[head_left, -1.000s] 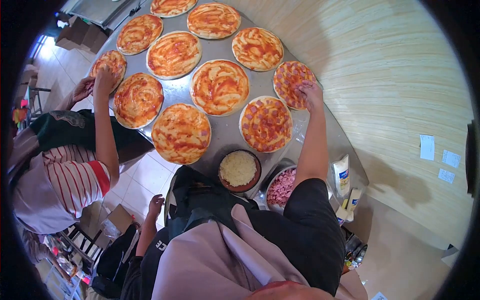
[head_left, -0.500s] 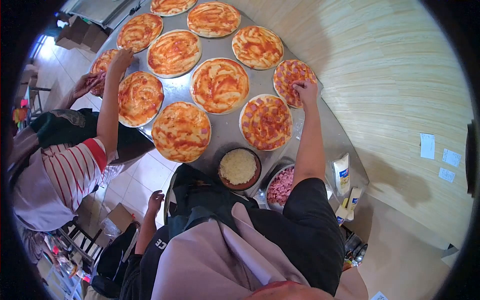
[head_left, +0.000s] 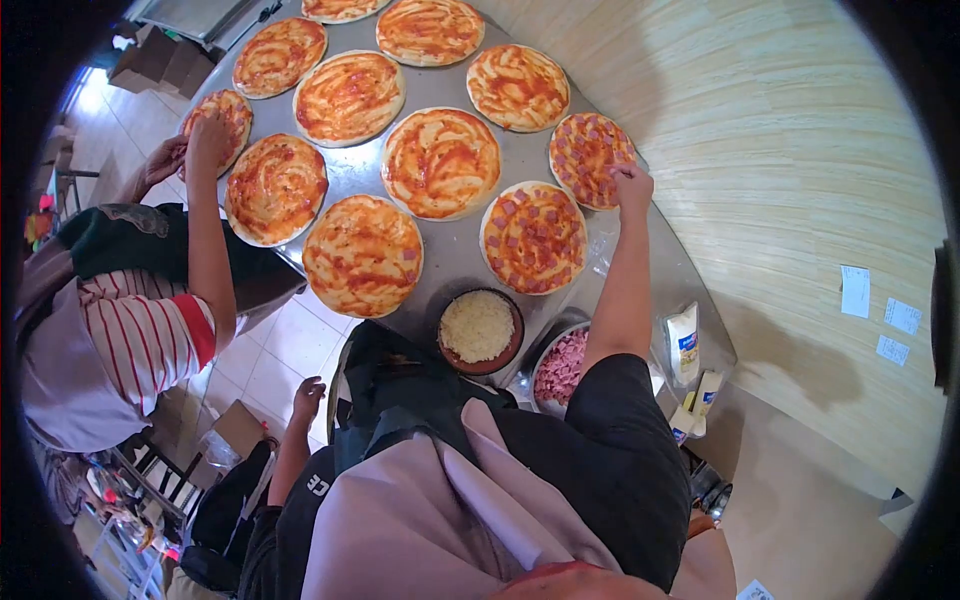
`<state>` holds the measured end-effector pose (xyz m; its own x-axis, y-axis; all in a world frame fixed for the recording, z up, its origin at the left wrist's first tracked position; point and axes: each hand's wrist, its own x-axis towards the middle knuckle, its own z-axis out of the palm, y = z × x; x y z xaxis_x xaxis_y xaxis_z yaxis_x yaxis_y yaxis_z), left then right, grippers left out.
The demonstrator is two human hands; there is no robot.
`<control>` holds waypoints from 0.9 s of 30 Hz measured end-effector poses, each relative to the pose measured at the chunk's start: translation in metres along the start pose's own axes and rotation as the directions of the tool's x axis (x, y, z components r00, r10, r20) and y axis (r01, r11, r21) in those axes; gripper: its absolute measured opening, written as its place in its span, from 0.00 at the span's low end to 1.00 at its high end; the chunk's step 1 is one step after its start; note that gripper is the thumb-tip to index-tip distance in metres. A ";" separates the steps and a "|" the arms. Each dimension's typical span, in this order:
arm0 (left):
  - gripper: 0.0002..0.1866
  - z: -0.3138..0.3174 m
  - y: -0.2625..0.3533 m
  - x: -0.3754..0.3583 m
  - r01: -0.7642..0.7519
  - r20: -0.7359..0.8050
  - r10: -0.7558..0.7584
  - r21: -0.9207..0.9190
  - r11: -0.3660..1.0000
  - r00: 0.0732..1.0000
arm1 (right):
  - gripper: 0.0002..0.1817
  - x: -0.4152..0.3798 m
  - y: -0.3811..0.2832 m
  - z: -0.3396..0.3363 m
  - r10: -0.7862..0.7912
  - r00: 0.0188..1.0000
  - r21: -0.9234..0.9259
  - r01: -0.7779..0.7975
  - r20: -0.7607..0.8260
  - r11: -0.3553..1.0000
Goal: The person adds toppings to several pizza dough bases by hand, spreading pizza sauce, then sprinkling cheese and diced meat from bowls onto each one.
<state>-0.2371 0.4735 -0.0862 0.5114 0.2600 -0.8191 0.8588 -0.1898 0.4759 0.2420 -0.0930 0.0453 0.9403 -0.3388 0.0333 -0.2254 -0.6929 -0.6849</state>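
My right hand [head_left: 632, 187] is closed, fingers pinched together, over the right edge of a pizza [head_left: 588, 150] with sauce and diced ham. What it holds, if anything, is hidden. Nearer to me lies another pizza [head_left: 533, 238] with ham cubes on it. Under my right forearm stands a metal bowl of diced pink ham [head_left: 562, 368], partly covered by my sleeve. Beside it is a round brown bowl [head_left: 481, 367] of grated white cheese [head_left: 478, 326]. My left hand [head_left: 308, 398] hangs low at my side, away from the table, its fingers loosely apart and holding nothing.
Several sauced pizza bases [head_left: 440, 163] cover the metal table [head_left: 432, 262]. At the left, a co-worker in a striped sleeve [head_left: 150, 330] reaches over a pizza [head_left: 232, 112]. A plastic packet [head_left: 683, 345] stands at the right edge. A pale wall [head_left: 780, 150] borders the table.
My right hand has shifted right, from the middle of the ham pizza to its right edge. The co-worker's hand has moved left and down onto the far-left pizza. My left hand stays put.
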 end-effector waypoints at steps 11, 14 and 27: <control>0.18 -0.001 0.009 0.001 -0.047 0.026 0.046 0.036 0.998 0.999 | 0.05 -0.018 -0.003 0.009 -0.081 0.996 -0.269 0.089 0.039 0.959; 0.18 -0.002 0.013 -0.001 -0.046 0.006 0.046 0.025 0.999 0.999 | 0.06 -0.004 0.019 0.011 0.001 0.998 -0.076 -0.006 -0.063 0.997; 0.17 0.004 0.013 -0.009 0.004 0.021 -0.005 0.050 0.999 1.000 | 0.08 0.016 0.009 0.004 0.079 0.997 -0.006 -0.079 -0.013 0.997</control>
<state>-0.2302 0.4654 -0.0740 0.5066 0.2413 -0.8278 0.8580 -0.2362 0.4562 0.2559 -0.1021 0.0368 0.9161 -0.4008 -0.0117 -0.3008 -0.6674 -0.6812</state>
